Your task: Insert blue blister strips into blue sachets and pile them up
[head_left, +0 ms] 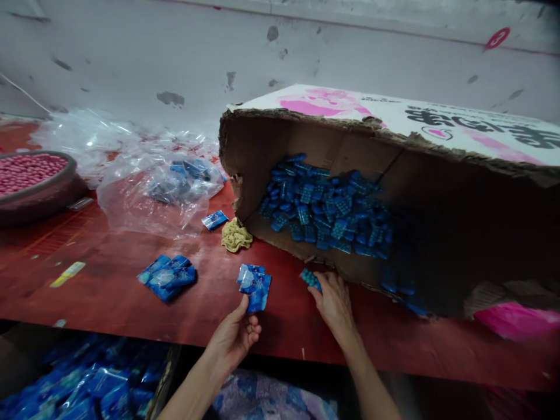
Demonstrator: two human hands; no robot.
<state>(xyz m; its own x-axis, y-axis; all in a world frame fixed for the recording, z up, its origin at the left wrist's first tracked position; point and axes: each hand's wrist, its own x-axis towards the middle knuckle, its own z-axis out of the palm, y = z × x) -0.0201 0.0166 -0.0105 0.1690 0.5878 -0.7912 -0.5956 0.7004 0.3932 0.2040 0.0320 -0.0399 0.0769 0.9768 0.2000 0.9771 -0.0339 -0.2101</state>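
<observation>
Between the thumb and fingers of my left hand (234,338) are a few blue printed packets (256,289), fanned slightly over the red table (109,280). My right hand (336,303) grips a small blue case with teal bumps (310,280) just outside the carton's lower edge. Behind it, a cardboard carton (254,140) lies with its open side toward me, holding a heap of similar blue cases (326,204). To the left of my left hand, a small pile of blue packets (168,277) rests on the table.
A clear plastic bag (131,216) with blue packets inside lies at the back left, near a bowl (70,181) of pink pieces. A crumpled yellow cloth (236,235) and a single blue packet (214,220) sit by the carton. Below the table's front edge are many blue packets (100,385).
</observation>
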